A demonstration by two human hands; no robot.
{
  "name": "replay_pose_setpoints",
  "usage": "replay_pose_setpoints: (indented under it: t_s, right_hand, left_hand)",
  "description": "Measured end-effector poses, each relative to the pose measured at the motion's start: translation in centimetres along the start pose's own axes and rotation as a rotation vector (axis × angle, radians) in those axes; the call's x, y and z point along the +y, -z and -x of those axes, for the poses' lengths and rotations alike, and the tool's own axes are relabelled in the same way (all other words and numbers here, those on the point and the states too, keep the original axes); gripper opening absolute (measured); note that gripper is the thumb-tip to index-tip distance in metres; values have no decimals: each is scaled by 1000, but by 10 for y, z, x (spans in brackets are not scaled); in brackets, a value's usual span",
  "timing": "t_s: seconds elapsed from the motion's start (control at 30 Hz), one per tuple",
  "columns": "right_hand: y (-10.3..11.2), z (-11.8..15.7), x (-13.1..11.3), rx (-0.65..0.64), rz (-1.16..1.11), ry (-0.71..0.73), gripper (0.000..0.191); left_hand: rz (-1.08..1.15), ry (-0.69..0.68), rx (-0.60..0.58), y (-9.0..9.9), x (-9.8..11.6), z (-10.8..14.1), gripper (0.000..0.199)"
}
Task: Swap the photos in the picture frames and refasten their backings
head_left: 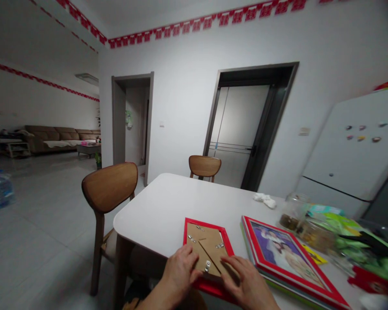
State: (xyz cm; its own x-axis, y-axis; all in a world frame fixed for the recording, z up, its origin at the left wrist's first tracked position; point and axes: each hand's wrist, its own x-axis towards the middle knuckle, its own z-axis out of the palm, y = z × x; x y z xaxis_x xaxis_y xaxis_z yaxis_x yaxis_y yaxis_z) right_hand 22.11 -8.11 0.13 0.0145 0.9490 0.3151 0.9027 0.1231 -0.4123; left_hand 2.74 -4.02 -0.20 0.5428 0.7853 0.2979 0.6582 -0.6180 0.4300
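A red picture frame (pixel 228 241) lies face down at the table's near edge, its brown backing board (pixel 210 241) showing, with metal clips (pixel 207 265) and a dark diagonal slit. My left hand (pixel 181 269) rests on the lower left of the board with its fingers bent; whether they grip anything is unclear. On the lower right side, my right hand (pixel 245 280) touches the board with its fingers apart, the thumb near the frame's bottom edge. Right of it lies a stack of frames, topped by a red-framed photo (pixel 284 254).
The white table (pixel 181 198) holds a crumpled tissue (pixel 264 200), glass jars (pixel 317 234) and green plastic bags (pixel 345 228) on the right. Wooden chairs (pixel 111 187) stand at the left and far sides. A white refrigerator (pixel 352 150) is beyond, at the right.
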Motion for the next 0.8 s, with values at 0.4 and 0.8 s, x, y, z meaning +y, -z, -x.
replay_pose_setpoints:
  t_s: [0.4,0.8]
  right_hand:
    - [-13,1,2,3,51,12,28]
    - [-21,-3,-13,-77,160,105,26]
  left_hand:
    - [10,-13,-68,-9,-9,-9,23]
    - [46,-58,-125,-14,-19,6,35]
